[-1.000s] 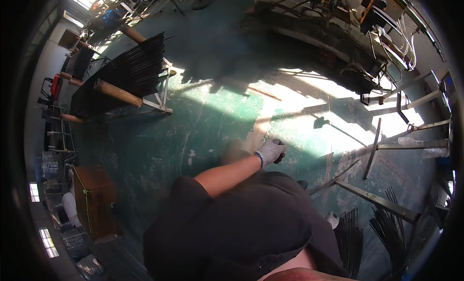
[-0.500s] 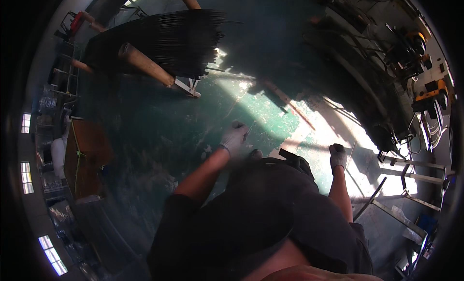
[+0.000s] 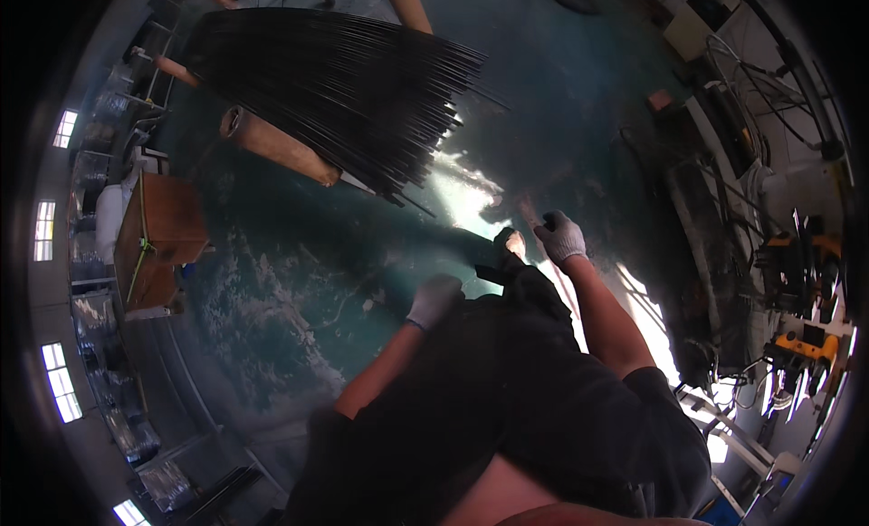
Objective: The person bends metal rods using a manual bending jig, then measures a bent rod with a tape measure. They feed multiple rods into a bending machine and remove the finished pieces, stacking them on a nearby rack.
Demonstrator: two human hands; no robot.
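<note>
Vs 0.5 s ago: view has swung, so the big bundle of thin black metal rods (image 3: 362,91) now fills the upper frame, and both gloved hands sit nearer frame centre. The sunlit patch on the floor is smaller.

Left hand (image 3: 433,300) in a white work glove: blurred, hanging loose at the end of a bare forearm, empty as far as it shows. Fingers seem lightly curled; can't tell more.

Right hand (image 3: 561,236), same kind of glove: fingers partly bent, not clearly gripping. It's at approx 1 o'clock from the left hand, near but apart. A thin rusty rod (image 3: 529,214) on the floor runs just beside its fingertips at 10 o'clock; touching or not, can't tell. A dark shoe toe (image 3: 507,245) shows betw. the two hands.

The rod bundle lies approx 11 o'clock from both hands, well apart from them, its ends fanned toward the bright patch. It rests across brown cylindrical wooden logs (image 3: 281,146), one log end sticking out at the bundle's 7 o'clock.

Further out, at 9 o'clock from the left hand: a brown wooden box-like stand (image 3: 158,227) w/ a green strap; contents not visible. All on a worn green-painted concrete floor (image 3: 272,291). At 3 o'clock, far right: a cluttered rack w/ yellow-black tools (image 3: 797,254).
</note>
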